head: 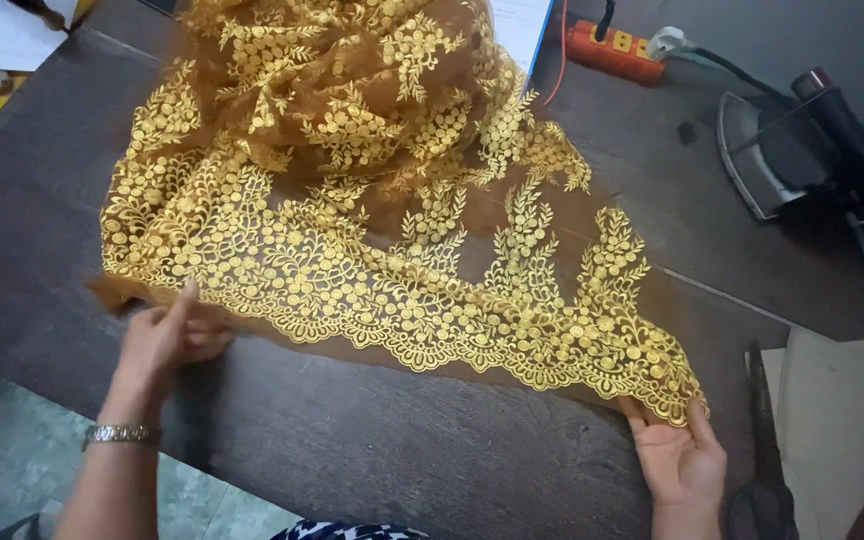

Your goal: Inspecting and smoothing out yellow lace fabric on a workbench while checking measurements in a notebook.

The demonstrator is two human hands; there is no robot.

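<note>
A brown net fabric with gold floral embroidery (372, 230) lies spread and bunched on a dark table (382, 450). Its scalloped gold border runs from lower left to lower right. My left hand (167, 335), with a metal watch on the wrist, pinches the fabric's near left edge. My right hand (682, 455) holds the near right corner of the border, palm up, with the cloth stretched between the two hands.
A black-handled pair of scissors (764, 450) lies on pale paper (842, 430) at the right. An iron (787, 150) rests at the back right, beside an orange power strip (612, 45). White papers (7, 35) lie at the back left. Green floor shows below the table's near edge.
</note>
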